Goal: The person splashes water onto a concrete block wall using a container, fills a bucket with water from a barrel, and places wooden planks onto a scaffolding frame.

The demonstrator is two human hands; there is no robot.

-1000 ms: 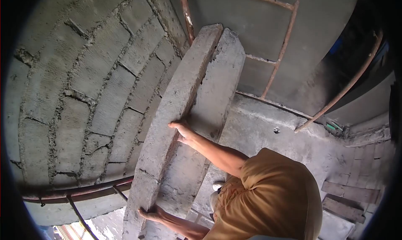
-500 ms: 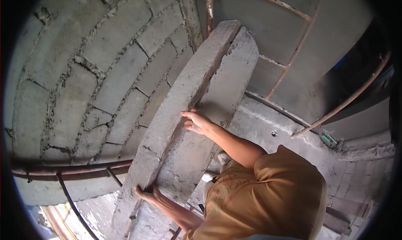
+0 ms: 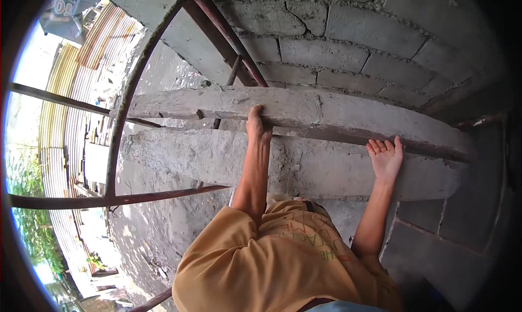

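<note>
A long, thick, grey cement-caked plank (image 3: 342, 108) lies across the view. My left hand (image 3: 259, 122) grips its near edge left of the middle, with the thumb on top and the other fingers hidden. Farther right, my right hand (image 3: 387, 158) is palm up and open at the plank's near lower edge. Its fingers are slightly bent and apart, with the tips by the wood. On my side of this plank lies a second, flatter grey plank (image 3: 326, 168), running alongside it.
A rusty metal scaffold frame (image 3: 120, 132) stands at left, its bars reaching the planks' left ends. Beyond the planks rises a concrete block wall (image 3: 348, 29). Corrugated metal sheets (image 3: 54, 165) and greenery (image 3: 32, 225) show far below left. Grey ground (image 3: 147, 225) lies beneath.
My view has swung left, so the planks now run side to side and the scaffold and bright outdoor area show. Both hands stay at the upper plank; my right palm now faces up.
</note>
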